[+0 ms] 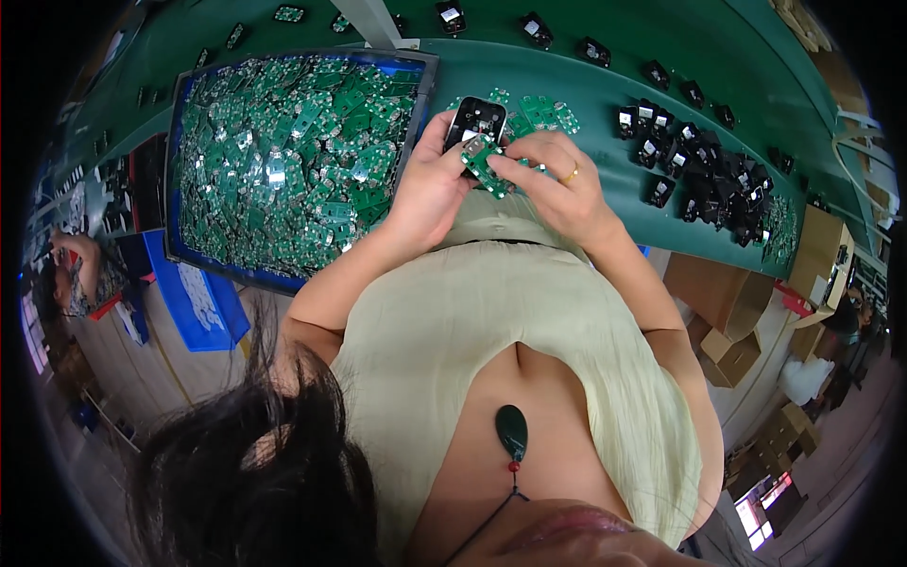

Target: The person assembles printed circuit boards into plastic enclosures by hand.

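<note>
My left hand [433, 189] is closed round a black plastic housing [479, 117], held upright above the table's near edge. In front of the housing's lower part is a green circuit board [485, 167], tilted, with silvery parts on it. The fingers of my right hand [559, 181] pinch this board at its right side; a ring sits on one finger. Just beyond both hands, several loose green circuit boards [540, 113] lie on the table. How far the board touches the housing is hidden by my fingers.
To the left stands a blue, dark-rimmed tray [427, 94] heaped with circuit boards. On the right, black housings [694, 156] lie piled on the green table [595, 109]. More housings [593, 51] are spaced along the far strip. A cardboard box [818, 250] stands at the right end.
</note>
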`<state>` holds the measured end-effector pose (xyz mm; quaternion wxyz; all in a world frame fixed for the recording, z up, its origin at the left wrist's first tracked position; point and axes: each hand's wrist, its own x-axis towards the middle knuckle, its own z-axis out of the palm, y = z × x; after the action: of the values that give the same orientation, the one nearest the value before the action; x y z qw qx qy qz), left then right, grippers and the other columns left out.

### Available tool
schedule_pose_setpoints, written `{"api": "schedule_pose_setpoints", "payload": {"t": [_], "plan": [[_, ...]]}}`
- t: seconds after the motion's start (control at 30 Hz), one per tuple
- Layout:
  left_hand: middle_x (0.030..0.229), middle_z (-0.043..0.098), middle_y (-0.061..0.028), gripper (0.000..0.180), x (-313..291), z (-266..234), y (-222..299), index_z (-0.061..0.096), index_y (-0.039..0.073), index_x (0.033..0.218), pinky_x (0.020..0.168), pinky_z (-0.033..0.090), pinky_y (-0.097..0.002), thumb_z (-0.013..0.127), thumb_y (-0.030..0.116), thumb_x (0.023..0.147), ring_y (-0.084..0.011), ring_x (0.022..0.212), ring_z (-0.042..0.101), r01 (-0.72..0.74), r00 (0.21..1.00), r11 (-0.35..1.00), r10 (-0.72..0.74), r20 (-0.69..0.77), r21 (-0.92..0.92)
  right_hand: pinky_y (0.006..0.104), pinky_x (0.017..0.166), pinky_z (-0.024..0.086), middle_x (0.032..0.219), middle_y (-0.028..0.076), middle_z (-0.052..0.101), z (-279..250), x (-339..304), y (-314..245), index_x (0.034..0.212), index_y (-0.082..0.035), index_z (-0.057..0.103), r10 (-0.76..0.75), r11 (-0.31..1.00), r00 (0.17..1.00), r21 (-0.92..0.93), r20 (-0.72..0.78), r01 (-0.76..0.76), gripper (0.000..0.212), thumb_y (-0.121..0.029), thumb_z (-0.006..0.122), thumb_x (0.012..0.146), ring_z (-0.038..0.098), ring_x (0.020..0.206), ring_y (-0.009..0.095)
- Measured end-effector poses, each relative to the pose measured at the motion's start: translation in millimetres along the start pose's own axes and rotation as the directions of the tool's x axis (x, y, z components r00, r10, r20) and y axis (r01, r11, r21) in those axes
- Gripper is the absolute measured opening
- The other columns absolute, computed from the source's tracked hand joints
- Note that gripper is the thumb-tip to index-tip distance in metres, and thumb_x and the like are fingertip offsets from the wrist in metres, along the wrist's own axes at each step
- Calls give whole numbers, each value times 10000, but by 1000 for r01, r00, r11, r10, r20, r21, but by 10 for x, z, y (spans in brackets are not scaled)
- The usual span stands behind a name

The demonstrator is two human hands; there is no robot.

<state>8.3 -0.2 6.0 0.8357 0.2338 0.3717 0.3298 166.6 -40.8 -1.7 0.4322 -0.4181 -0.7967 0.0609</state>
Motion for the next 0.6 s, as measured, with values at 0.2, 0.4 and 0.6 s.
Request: {"api": "schedule_pose_setpoints", "payload": {"t": [0.2, 0.4, 0.6], "plan": [[1121, 487, -37, 331, 12, 41, -86, 369, 69, 1220, 871, 382, -332, 429, 163, 909, -130, 1023, 461, -108, 994, 989, 108, 7, 104, 326, 566, 453, 796, 93, 552, 41, 88, -18, 854, -11, 575, 123, 990, 983, -47, -136, -131, 250, 26, 652, 620, 536, 676, 251], [1193, 429, -40, 361, 10, -7, -99, 330, 66, 1262, 913, 351, -354, 381, 213, 936, -139, 1083, 409, -177, 981, 966, 158, 114, 187, 328, 562, 444, 811, 99, 545, 15, 180, 40, 827, -7, 561, 114, 987, 991, -110, -72, -121, 204, 25, 636, 640, 525, 682, 259], [1106, 463, -18, 371, 8, -42, -151, 351, 71, 1246, 780, 381, -241, 429, 224, 918, -84, 937, 432, -242, 970, 933, 223, 98, 265, 326, 565, 448, 826, 93, 531, -13, 201, 29, 819, -9, 554, 86, 985, 995, -154, 55, -77, 190, 18, 621, 644, 518, 702, 253]]}}
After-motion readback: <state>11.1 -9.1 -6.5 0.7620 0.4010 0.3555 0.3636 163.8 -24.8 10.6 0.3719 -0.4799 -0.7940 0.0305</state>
